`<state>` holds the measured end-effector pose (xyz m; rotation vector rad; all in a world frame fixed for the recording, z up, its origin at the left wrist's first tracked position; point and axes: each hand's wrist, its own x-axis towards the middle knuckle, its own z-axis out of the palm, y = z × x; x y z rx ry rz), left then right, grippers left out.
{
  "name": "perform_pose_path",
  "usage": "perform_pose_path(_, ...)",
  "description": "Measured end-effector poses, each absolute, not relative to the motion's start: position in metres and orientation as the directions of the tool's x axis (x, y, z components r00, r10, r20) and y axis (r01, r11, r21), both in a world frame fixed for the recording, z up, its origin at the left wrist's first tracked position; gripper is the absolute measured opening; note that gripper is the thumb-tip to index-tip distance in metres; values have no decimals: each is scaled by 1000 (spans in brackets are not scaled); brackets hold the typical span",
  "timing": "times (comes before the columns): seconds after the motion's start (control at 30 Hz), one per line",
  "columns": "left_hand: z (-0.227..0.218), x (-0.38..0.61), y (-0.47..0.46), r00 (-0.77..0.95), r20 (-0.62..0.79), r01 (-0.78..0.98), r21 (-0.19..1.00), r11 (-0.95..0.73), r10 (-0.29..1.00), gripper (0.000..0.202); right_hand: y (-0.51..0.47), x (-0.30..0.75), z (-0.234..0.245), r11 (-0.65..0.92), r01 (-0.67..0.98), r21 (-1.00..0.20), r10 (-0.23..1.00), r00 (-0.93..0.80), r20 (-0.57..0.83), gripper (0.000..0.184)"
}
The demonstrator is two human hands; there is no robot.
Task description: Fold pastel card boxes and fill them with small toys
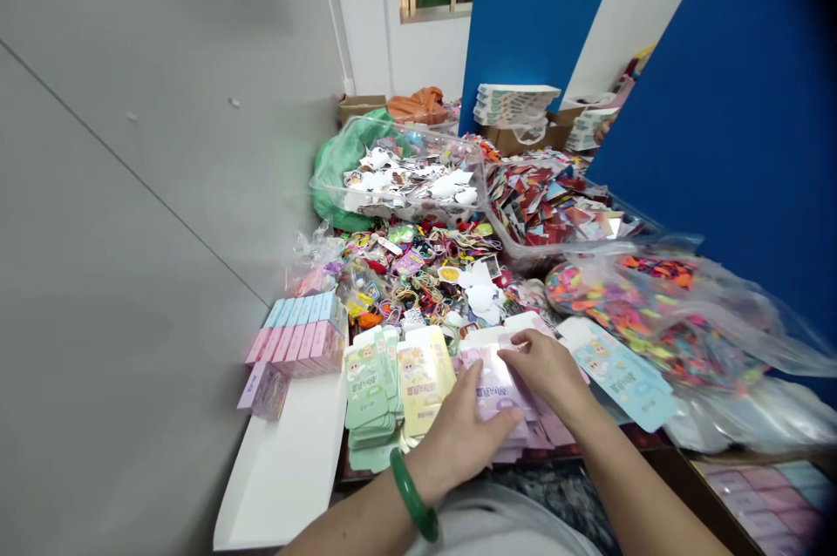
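Note:
My left hand [458,438], with a green bangle [413,495] on its wrist, lies along the left and lower part of a purple flat printed box [493,386], thumb across its front. At the upper right edge of this same flat box, the fingers of my right hand [549,369] are bent and pinched together. More purple and pink flat boxes lie stacked beneath. To the left are stacks of yellow flat boxes [422,373] and green flat boxes [370,390]. Blue flat boxes [621,373] lie to the right of my right hand.
Several folded-up pink and blue boxes [307,334] stand on a white card tray [294,460] at left. Beyond are loose trinkets [432,277], a clear bin [398,199] of paper cut-outs, another bin [523,251] and bagged colourful pieces [654,303]. A blue panel [738,146] rises at right.

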<state>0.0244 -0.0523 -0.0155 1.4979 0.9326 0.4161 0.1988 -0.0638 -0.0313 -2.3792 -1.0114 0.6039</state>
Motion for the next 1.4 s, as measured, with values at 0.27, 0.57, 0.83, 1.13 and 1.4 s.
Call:
perform_pose_path(0.27,-13,20,-40,532,-301,248,949,194,792,80,-69,206,-21,-500,250,-829,747,609,-267,25)
perform_pose_path(0.57,10,19,22,881,-158,-86,874,478,446,65,-52,193,25,-14,-295,-955,910,392,-134,30)
perform_pose_path(0.83,16,53,51,977,-147,23,794,608,155,72,-27,202,14,64,-455,-888,957,279,-74,27)
perform_pose_path(1.13,12,90,42,726,-338,-105,806,583,598,56,-20,224,-8,173,-248,-953,916,395,64,34)
perform_pose_path(1.4,10,92,30,547,-260,-198,884,424,796,71,-17,233,-8,68,-200,-978,928,374,-12,41)
